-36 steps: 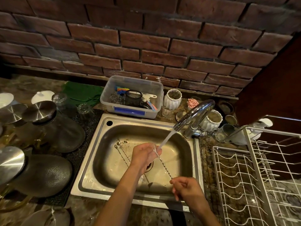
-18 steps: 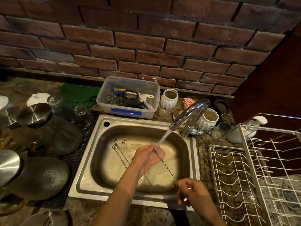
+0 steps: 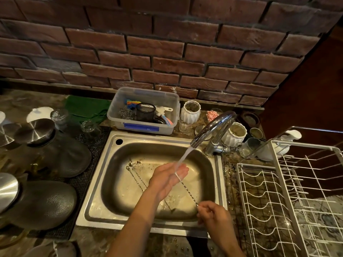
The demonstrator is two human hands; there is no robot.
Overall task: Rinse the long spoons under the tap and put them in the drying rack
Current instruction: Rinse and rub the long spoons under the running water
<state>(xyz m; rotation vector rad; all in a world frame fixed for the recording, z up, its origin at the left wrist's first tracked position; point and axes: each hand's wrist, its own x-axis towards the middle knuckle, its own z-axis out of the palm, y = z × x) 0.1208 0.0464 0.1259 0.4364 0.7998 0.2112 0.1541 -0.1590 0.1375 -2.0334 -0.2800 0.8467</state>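
Currently itemising, from my remote seat, what the head view is showing.

Item one: my right hand [image 3: 213, 213], sitting at the near right corner of the stainless steel sink basin [image 3: 96, 204], is pinching the near end of a long twisted-stem metal spoon [image 3: 187, 190] between curled fingers and thumb.

Item two: that spoon is running diagonally up and left from the right hand to my left hand [image 3: 168, 179], which is lying over the middle of the basin. The left hand's fingers are reaching out nearly straight and together; the spoon's far end is lying against them, and I cannot tell whether they are gripping it.

Item three: the curved chrome tap [image 3: 213, 127], standing at the far right rim of the sink, is pouring a thin stream of water [image 3: 182, 157] onto the left fingertips and the spoon's far end.

Item four: two more long twisted spoons [image 3: 134, 178] are lying on the basin floor, left of the left hand, bowls pointing far left.

Item five: the white wire drying rack [image 3: 278, 201] is standing right of the sink.

Item six: a clear plastic tub with a blue label [image 3: 143, 127], holding brushes and scourers, is sitting just beyond the sink's far edge, against the red brick wall [image 3: 167, 52].
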